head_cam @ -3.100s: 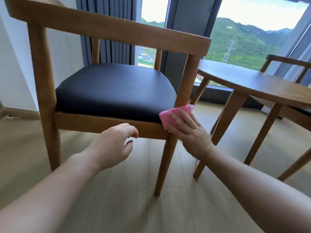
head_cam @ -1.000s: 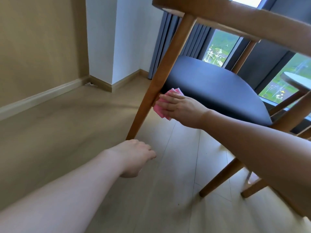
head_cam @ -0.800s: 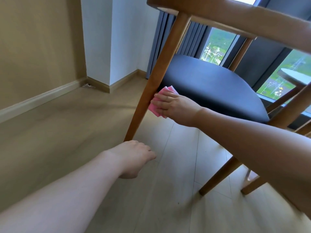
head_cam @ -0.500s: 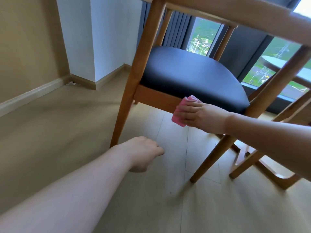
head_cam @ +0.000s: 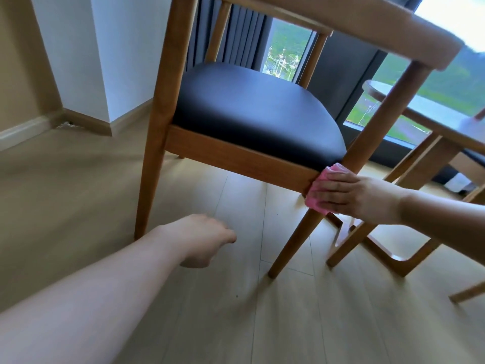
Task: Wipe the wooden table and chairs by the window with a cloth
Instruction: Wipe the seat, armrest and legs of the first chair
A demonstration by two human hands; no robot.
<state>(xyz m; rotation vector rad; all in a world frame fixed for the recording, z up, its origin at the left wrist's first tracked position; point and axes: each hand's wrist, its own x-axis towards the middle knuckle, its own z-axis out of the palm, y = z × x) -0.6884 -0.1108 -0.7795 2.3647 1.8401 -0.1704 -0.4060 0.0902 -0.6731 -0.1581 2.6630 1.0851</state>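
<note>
Left hand, nearest, hangs over the floor with fingers curled loosely under, holding nothing, arm stretched forward. Right hand reaches in from the right, palm toward the chair, fingers straight and together, pressing the cloth flat. Cloth: pink, folded, small, its edges showing past the fingertips and above the index finger. It lies between the fingers and the wood, at the joint where the seat rail meets the right leg. Chair: light-brown frame, black padded seat. Beyond, the table stands by the window.
</note>
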